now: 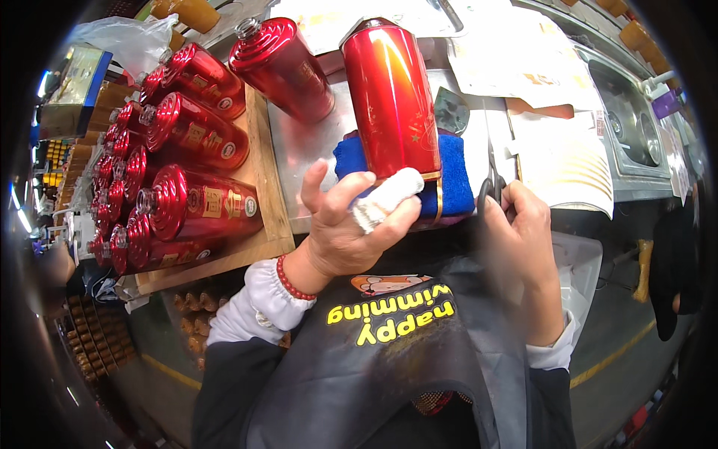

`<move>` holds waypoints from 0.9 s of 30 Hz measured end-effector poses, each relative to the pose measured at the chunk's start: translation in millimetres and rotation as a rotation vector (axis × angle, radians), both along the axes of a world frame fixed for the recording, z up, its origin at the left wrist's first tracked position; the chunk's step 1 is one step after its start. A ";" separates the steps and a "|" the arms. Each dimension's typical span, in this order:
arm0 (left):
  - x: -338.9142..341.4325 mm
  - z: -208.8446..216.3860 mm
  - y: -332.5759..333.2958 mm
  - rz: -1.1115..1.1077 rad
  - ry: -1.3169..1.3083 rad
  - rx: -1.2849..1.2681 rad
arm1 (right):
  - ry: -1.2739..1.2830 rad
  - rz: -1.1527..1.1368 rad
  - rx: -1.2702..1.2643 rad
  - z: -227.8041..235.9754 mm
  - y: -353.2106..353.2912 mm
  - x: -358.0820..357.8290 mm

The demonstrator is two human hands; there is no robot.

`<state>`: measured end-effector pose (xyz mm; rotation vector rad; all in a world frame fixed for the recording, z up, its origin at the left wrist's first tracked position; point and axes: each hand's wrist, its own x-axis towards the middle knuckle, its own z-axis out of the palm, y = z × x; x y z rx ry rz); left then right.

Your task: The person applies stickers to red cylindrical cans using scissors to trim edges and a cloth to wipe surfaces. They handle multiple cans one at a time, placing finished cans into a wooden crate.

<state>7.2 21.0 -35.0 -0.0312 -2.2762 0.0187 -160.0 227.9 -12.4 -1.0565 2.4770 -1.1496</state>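
Note:
A glossy red bottle (393,97) with gold stars and a gold rim rests on a folded blue towel (458,172), in front of me. At the bottle's near end is my left hand (348,217), its fingers spread apart. A white fabric cover (389,198) wraps what looks like its index finger and meets the gold rim. A narrow gold strip (439,198) runs down over the towel from that rim. My right hand (520,232), partly blurred, is closed at the black handles of a pair of scissors (491,179), whose blades point away from me.
Several red bottles with clear necks lie on a wooden tray (269,172) at left. Another red bottle (280,67) is tilted on the metal worktop (288,150). Papers and white sheets (565,165) cover the right side, beside a steel sink (636,120). A dark shard-like piece (451,111) lies near the towel.

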 end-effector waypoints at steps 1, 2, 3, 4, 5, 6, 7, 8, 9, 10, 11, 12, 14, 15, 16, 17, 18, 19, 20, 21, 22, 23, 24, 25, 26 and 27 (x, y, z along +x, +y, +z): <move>4.3 -5.6 2.1 0.017 0.010 0.030 | 0.073 0.000 0.025 -3.1 -2.5 -5.1; 7.5 -8.4 4.3 0.034 0.018 0.061 | 0.144 0.000 0.051 -8.0 -3.6 -10.3; 8.7 -7.7 5.6 0.037 0.017 0.134 | 0.214 -0.001 0.077 -11.1 -5.0 -14.4; 9.5 -6.9 6.7 0.040 0.016 0.208 | 0.225 -0.027 0.123 -11.5 -8.2 -15.7; 9.4 -5.1 7.6 0.048 0.019 0.283 | 0.249 -0.020 0.145 -12.5 -11.5 -17.0; 8.1 2.4 7.2 0.023 -0.012 0.353 | 0.273 -0.014 0.168 -13.5 -14.5 -18.2; 3.0 5.1 4.7 0.008 0.014 0.437 | 0.297 -0.009 0.190 -14.7 -16.6 -19.7; -3.9 8.7 5.3 -0.028 0.052 0.600 | 0.315 -0.003 0.205 -15.9 -18.4 -20.9; -11.3 10.2 6.2 -0.065 0.091 0.762 | 0.332 0.003 0.219 -17.9 -20.0 -21.9; -16.4 7.2 3.9 -0.095 0.111 0.832 | 0.349 0.009 0.233 -19.6 -21.5 -22.7; -21.2 4.9 8.0 -0.121 0.131 0.961 | 0.370 0.011 0.236 -21.4 -22.3 -23.8; -21.4 4.8 8.1 -0.076 0.059 0.925 | 0.390 0.013 0.239 -23.0 -23.0 -24.9; -22.4 4.1 8.3 -0.029 -0.014 0.894 | 0.409 0.020 0.251 -25.0 -25.0 -26.2; -23.9 3.0 8.7 -0.026 -0.015 0.901 | 0.406 0.024 0.261 -25.6 -26.5 -26.1; -24.9 2.4 8.6 -0.024 -0.016 0.907 | 0.403 0.028 0.271 -26.0 -27.6 -26.1; -25.2 2.2 8.4 -0.027 -0.016 0.912 | 0.400 0.036 0.278 -26.5 -27.9 -26.6; -25.4 2.1 8.1 -0.032 -0.017 0.915 | 0.397 0.044 0.285 -26.8 -28.1 -27.0; -25.5 2.0 8.1 -0.036 -0.018 0.919 | 0.394 0.051 0.292 -27.1 -28.3 -27.3; -25.4 2.9 8.3 -0.031 -0.025 0.914 | 0.397 0.055 0.295 -27.2 -28.9 -27.6; -25.4 4.5 8.8 -0.025 -0.032 0.909 | 0.400 0.058 0.297 -27.2 -29.4 -27.9; -25.3 5.4 9.1 -0.020 -0.039 0.904 | 0.403 0.061 0.300 -27.3 -29.8 -28.1; -25.6 5.1 9.5 -0.025 -0.034 0.905 | 0.402 0.060 0.303 -27.1 -30.1 -28.0; -26.1 4.7 10.1 -0.030 -0.028 0.906 | 0.401 0.059 0.306 -26.8 -30.5 -27.6; -26.2 4.4 10.5 -0.035 -0.023 0.906 | 0.400 0.059 0.309 -26.8 -30.8 -27.5; -26.1 1.6 9.0 -0.088 0.042 0.868 | 0.385 0.064 0.303 -27.4 -30.9 -28.0; -25.5 -3.6 6.1 -0.140 0.106 0.829 | 0.371 0.069 0.297 -28.8 -31.0 -28.9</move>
